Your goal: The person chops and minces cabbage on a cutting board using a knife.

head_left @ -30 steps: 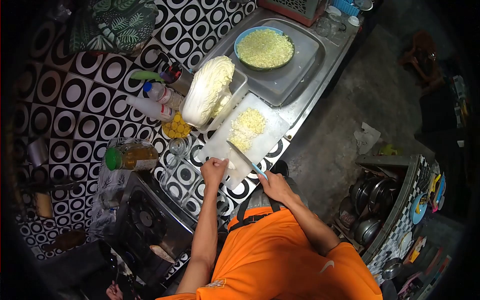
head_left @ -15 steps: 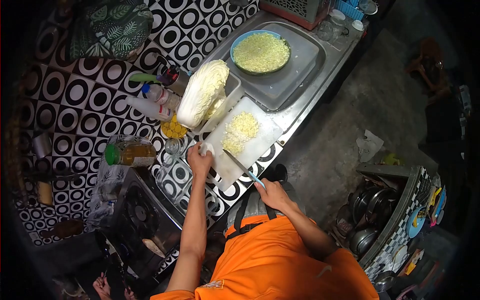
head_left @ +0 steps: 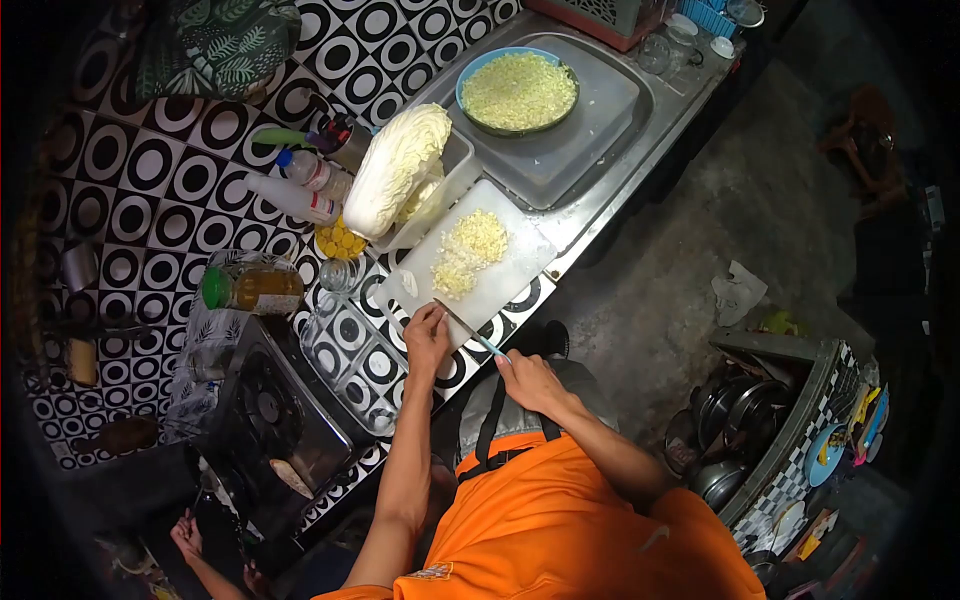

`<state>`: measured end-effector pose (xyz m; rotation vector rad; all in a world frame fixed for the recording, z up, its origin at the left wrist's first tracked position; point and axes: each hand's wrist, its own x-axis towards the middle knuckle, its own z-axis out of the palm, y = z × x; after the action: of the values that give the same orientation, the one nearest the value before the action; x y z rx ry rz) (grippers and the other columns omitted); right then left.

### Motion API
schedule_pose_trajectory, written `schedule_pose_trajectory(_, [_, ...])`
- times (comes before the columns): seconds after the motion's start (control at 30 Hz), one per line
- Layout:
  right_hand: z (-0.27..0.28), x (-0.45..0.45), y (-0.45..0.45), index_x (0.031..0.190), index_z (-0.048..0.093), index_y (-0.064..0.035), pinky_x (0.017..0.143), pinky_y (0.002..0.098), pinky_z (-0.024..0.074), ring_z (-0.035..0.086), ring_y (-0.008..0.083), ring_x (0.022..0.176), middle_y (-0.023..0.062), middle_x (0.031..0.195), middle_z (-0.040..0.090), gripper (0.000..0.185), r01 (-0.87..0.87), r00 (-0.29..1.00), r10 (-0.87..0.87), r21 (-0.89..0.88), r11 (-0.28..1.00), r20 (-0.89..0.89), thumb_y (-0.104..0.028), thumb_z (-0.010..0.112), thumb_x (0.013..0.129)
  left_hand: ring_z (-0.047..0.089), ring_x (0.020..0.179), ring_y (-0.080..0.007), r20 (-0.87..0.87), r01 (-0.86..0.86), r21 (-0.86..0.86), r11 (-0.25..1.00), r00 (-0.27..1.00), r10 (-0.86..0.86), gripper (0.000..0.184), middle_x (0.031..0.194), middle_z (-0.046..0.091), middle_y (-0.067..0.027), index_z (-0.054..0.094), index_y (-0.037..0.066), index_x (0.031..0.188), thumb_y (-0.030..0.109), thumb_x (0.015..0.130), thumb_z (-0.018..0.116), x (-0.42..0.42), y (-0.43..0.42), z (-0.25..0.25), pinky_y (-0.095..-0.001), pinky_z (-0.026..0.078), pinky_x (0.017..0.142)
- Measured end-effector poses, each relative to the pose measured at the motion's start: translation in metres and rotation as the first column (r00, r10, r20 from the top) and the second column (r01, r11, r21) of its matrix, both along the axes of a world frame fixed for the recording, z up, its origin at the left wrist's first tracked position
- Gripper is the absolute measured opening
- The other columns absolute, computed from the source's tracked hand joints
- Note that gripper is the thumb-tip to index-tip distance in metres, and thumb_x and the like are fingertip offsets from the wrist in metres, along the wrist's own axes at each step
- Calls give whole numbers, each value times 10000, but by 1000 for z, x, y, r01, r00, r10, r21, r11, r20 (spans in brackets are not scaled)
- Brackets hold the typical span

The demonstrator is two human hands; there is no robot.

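Observation:
My right hand (head_left: 528, 378) is wrapped round the blue handle of a knife (head_left: 470, 330), whose blade lies over the near edge of a white cutting board (head_left: 520, 235). My left hand (head_left: 427, 335) is closed at the blade's tip, and what its fingers hold is too small to name. Finely chopped pale pieces (head_left: 475, 240) form a heap on the board. A small white piece (head_left: 409, 283) rests at the board's left end. Behind the board, a napa cabbage (head_left: 400, 170) leans on a clear plastic container (head_left: 455, 185).
A blue-rimmed bowl (head_left: 520, 92) of chopped pale-green pieces stands on a grey sink cover (head_left: 600, 125). Bottles (head_left: 300, 198) and a yellow-filled jar (head_left: 338, 240) are left of the cabbage. A stove (head_left: 285, 415) is at lower left, near another person's hand (head_left: 186, 534).
My left hand has left the board's left end and come right, beside the blade. A small white piece now lies on the board there. The view has shifted slightly.

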<state>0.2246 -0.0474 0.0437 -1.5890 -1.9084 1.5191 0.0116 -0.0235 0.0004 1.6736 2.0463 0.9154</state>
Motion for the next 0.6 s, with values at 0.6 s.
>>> schedule_pose_trajectory(0.6, [18, -28, -13, 906, 521, 30, 749, 558, 427, 545, 525, 793, 326, 789, 584, 414, 88, 988, -68, -139, 986, 141, -348, 359, 956, 585, 624, -212, 160, -31, -135, 990, 986, 53, 216, 779, 615, -124, 689, 12, 897, 65, 691, 727, -24, 8, -1, -291, 471, 593])
